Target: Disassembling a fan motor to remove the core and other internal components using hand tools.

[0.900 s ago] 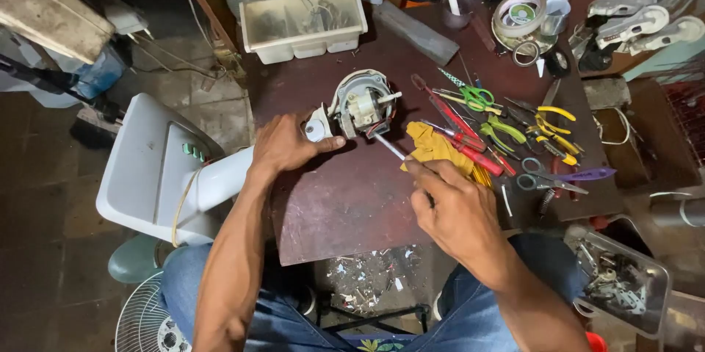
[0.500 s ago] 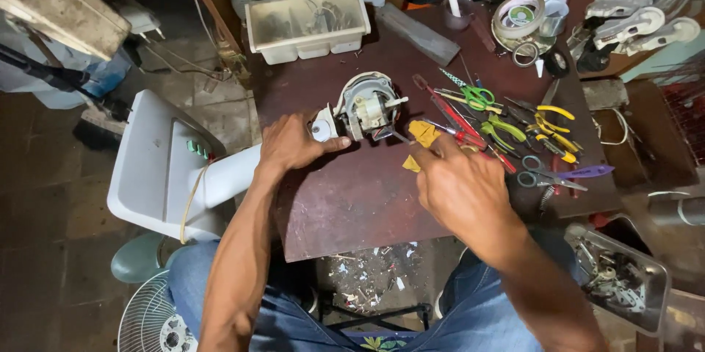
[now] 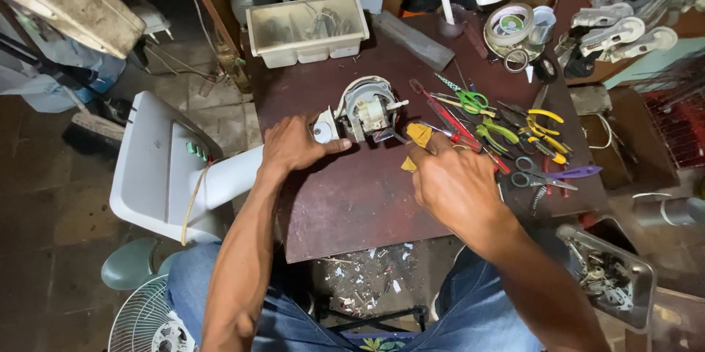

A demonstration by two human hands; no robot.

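My left hand point(image 3: 297, 145) pins the fan motor point(image 3: 365, 110) at mid-bench point(image 3: 352, 205) while my right hand point(image 3: 455, 183) grips what looks like a screwdriver point(image 3: 400, 135); I keep the tip square.

Bare forearms, no sleeves; blue denim jeans on both legs; hands ungloved, no rings or watch

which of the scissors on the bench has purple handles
The pair nearest the right hand: the purple-handled scissors at the tool pile's lower right edge. The other scissors, farther back, have green handles.
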